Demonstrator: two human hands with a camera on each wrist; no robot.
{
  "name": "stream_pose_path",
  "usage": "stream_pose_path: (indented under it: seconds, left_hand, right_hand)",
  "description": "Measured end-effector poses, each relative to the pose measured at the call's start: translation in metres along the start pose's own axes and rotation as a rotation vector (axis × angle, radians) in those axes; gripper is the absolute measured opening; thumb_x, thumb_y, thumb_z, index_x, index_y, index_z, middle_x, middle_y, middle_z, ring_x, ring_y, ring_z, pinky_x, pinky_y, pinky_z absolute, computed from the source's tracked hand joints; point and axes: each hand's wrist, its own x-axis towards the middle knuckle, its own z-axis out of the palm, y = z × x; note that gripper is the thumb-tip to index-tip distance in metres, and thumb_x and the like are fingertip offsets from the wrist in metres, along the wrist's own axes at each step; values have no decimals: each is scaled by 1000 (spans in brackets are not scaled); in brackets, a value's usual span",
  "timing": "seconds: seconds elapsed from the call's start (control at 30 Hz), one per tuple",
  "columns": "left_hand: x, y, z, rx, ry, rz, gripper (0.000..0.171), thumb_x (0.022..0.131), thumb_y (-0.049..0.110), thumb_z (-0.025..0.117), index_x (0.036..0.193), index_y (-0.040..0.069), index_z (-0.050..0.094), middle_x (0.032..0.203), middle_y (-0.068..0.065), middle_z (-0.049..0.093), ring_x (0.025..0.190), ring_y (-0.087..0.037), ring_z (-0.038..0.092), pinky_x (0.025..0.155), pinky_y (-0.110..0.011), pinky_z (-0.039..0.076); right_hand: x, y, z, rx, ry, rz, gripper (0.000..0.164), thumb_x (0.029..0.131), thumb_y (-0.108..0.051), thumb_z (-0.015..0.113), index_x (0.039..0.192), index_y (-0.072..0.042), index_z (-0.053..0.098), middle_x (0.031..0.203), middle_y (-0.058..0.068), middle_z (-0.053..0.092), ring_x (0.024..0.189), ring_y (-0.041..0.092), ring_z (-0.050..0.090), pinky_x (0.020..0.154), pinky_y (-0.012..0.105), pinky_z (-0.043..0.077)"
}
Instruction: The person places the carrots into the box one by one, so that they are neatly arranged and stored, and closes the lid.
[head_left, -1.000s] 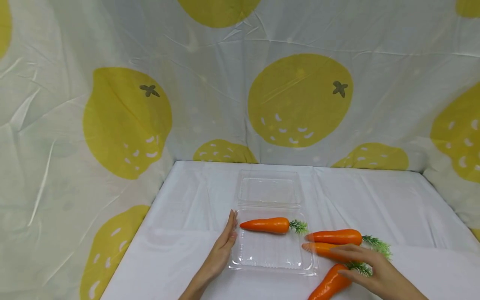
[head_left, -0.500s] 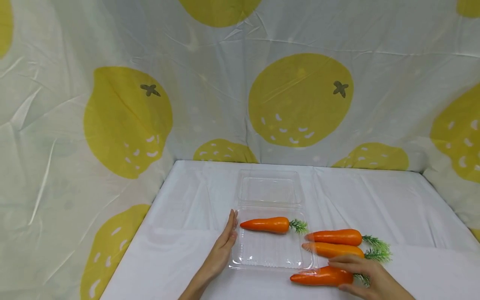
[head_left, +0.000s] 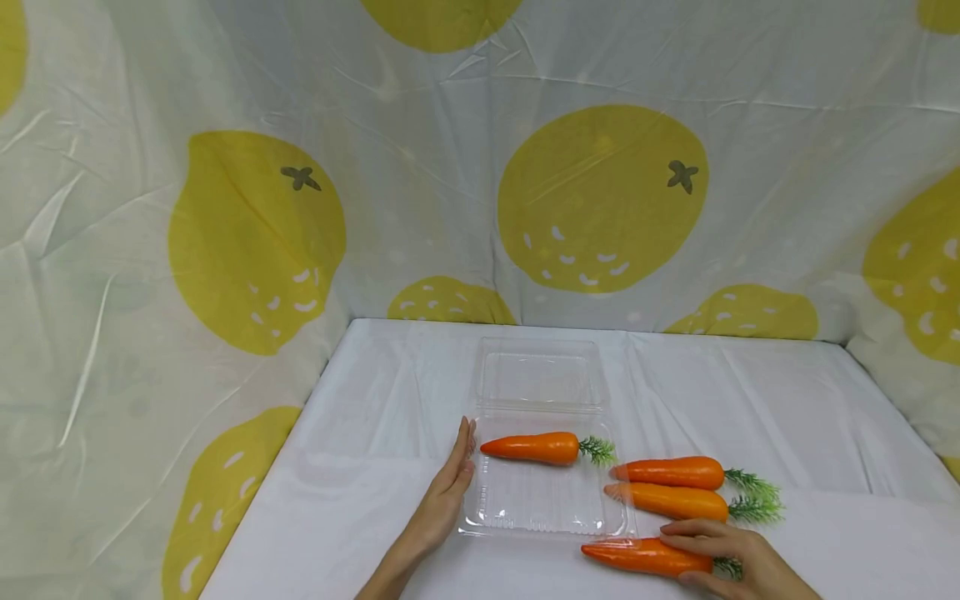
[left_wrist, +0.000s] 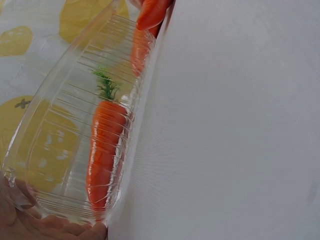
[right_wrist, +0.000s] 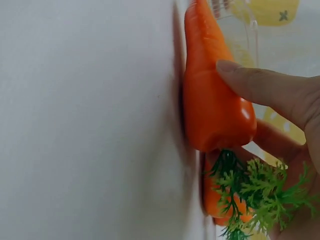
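Observation:
A clear plastic clamshell container (head_left: 540,527) lies unfolded, its lid (head_left: 537,377) laid back behind the base. One orange carrot (head_left: 531,448) with a green leafy top lies across the base. My left hand (head_left: 441,493) rests along the base's left side with fingers extended; in the left wrist view its fingertips (left_wrist: 75,229) are at the container's end. My right hand (head_left: 731,557) holds the nearest carrot (head_left: 622,555) between thumb and fingers near its thick end. This carrot lies in front of the container's right corner, tip to the left.
Right of the container lie two more carrots, an upper one (head_left: 678,472) and a lower one (head_left: 675,502), side by side with tips at its edge. A white cloth covers the table (head_left: 345,492). A lemon-print curtain (head_left: 420,167) hangs behind and to the left.
The nearest carrot has turned from a slant to almost level, its tip swinging left. My right hand has moved toward me, uncovering the lower carrot beside the container. My left hand stayed put.

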Motion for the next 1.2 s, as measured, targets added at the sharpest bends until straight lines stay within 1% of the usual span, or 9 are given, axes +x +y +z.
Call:
stream_pose_path:
  seconds: [0.33, 0.57, 0.7, 0.77, 0.87, 0.93, 1.03, 1.1, 1.2]
  left_hand:
    - [0, 2, 1, -8, 7, -6, 61, 114, 12, 30, 167, 12, 1, 176, -8, 9, 162, -30, 11, 113, -4, 12]
    - [0, -1, 0, 3, -2, -17, 62, 114, 11, 31, 167, 12, 0, 176, -7, 10, 162, -30, 13, 111, 0, 14]
    - [-1, 0, 0, 3, -3, -27, 62, 114, 12, 31, 168, 13, 0, 176, -6, 10, 162, -28, 14, 111, 0, 14]
    - [0, 0, 0, 3, -1, -26, 62, 114, 12, 31, 168, 14, 0, 176, -6, 10, 162, -29, 13, 119, -9, 15]
    - [0, 1, 0, -6, 2, -23, 61, 114, 13, 31, 168, 14, 1, 176, -7, 10, 162, -29, 12, 119, -10, 15]
    - [0, 1, 0, -13, 6, -17, 61, 114, 13, 31, 168, 14, 1, 176, -8, 11, 162, -30, 12, 119, -10, 15]
    - [0, 1, 0, -14, 9, -14, 62, 114, 12, 32, 168, 14, 2, 176, -8, 11, 162, -31, 12, 111, -1, 13]
    - [0, 1, 1, -9, 10, -11, 62, 114, 12, 32, 168, 14, 2, 175, -9, 12, 162, -32, 13, 111, -1, 13]
    - [0, 0, 0, -1, 6, -3, 62, 114, 12, 32, 168, 13, 2, 175, -9, 11, 161, -33, 13, 112, -1, 13]
  right_hand:
    - [-4, 2, 7, 95, 43, 5, 41, 94, -13, 76, 134, -16, 71, 133, -10, 69, 118, -12, 57, 84, 13, 55]
    - [-6, 4, 11, 136, 59, -70, 44, 93, -5, 75, 135, -12, 69, 135, -7, 68, 119, -11, 58, 87, 12, 55]
    - [-7, 5, 8, 208, -9, -55, 40, 96, -5, 71, 135, -14, 70, 135, -7, 68, 118, -9, 59, 89, 12, 54]
    - [-7, 4, 6, 262, -56, -64, 41, 97, -1, 68, 137, -12, 69, 135, -4, 68, 119, -6, 59, 90, 13, 54]
    - [-7, 3, -1, 362, -140, -85, 44, 99, 7, 60, 141, -5, 64, 137, 3, 68, 121, 0, 60, 93, 15, 53]
    - [-7, -1, -7, 455, -203, -59, 45, 101, 11, 54, 144, -2, 60, 140, 5, 66, 121, 4, 61, 95, 17, 53]
    - [-6, -7, -17, 580, -280, 16, 45, 104, 10, 46, 146, -1, 57, 143, 2, 64, 122, 7, 62, 96, 18, 53]
    - [-5, -11, -23, 626, -293, 44, 45, 104, 9, 46, 147, -1, 56, 145, 0, 64, 122, 8, 62, 97, 18, 54]
    - [-2, -17, -32, 587, -254, 35, 44, 103, 10, 49, 145, -2, 59, 144, 0, 65, 124, 6, 61, 96, 19, 55]
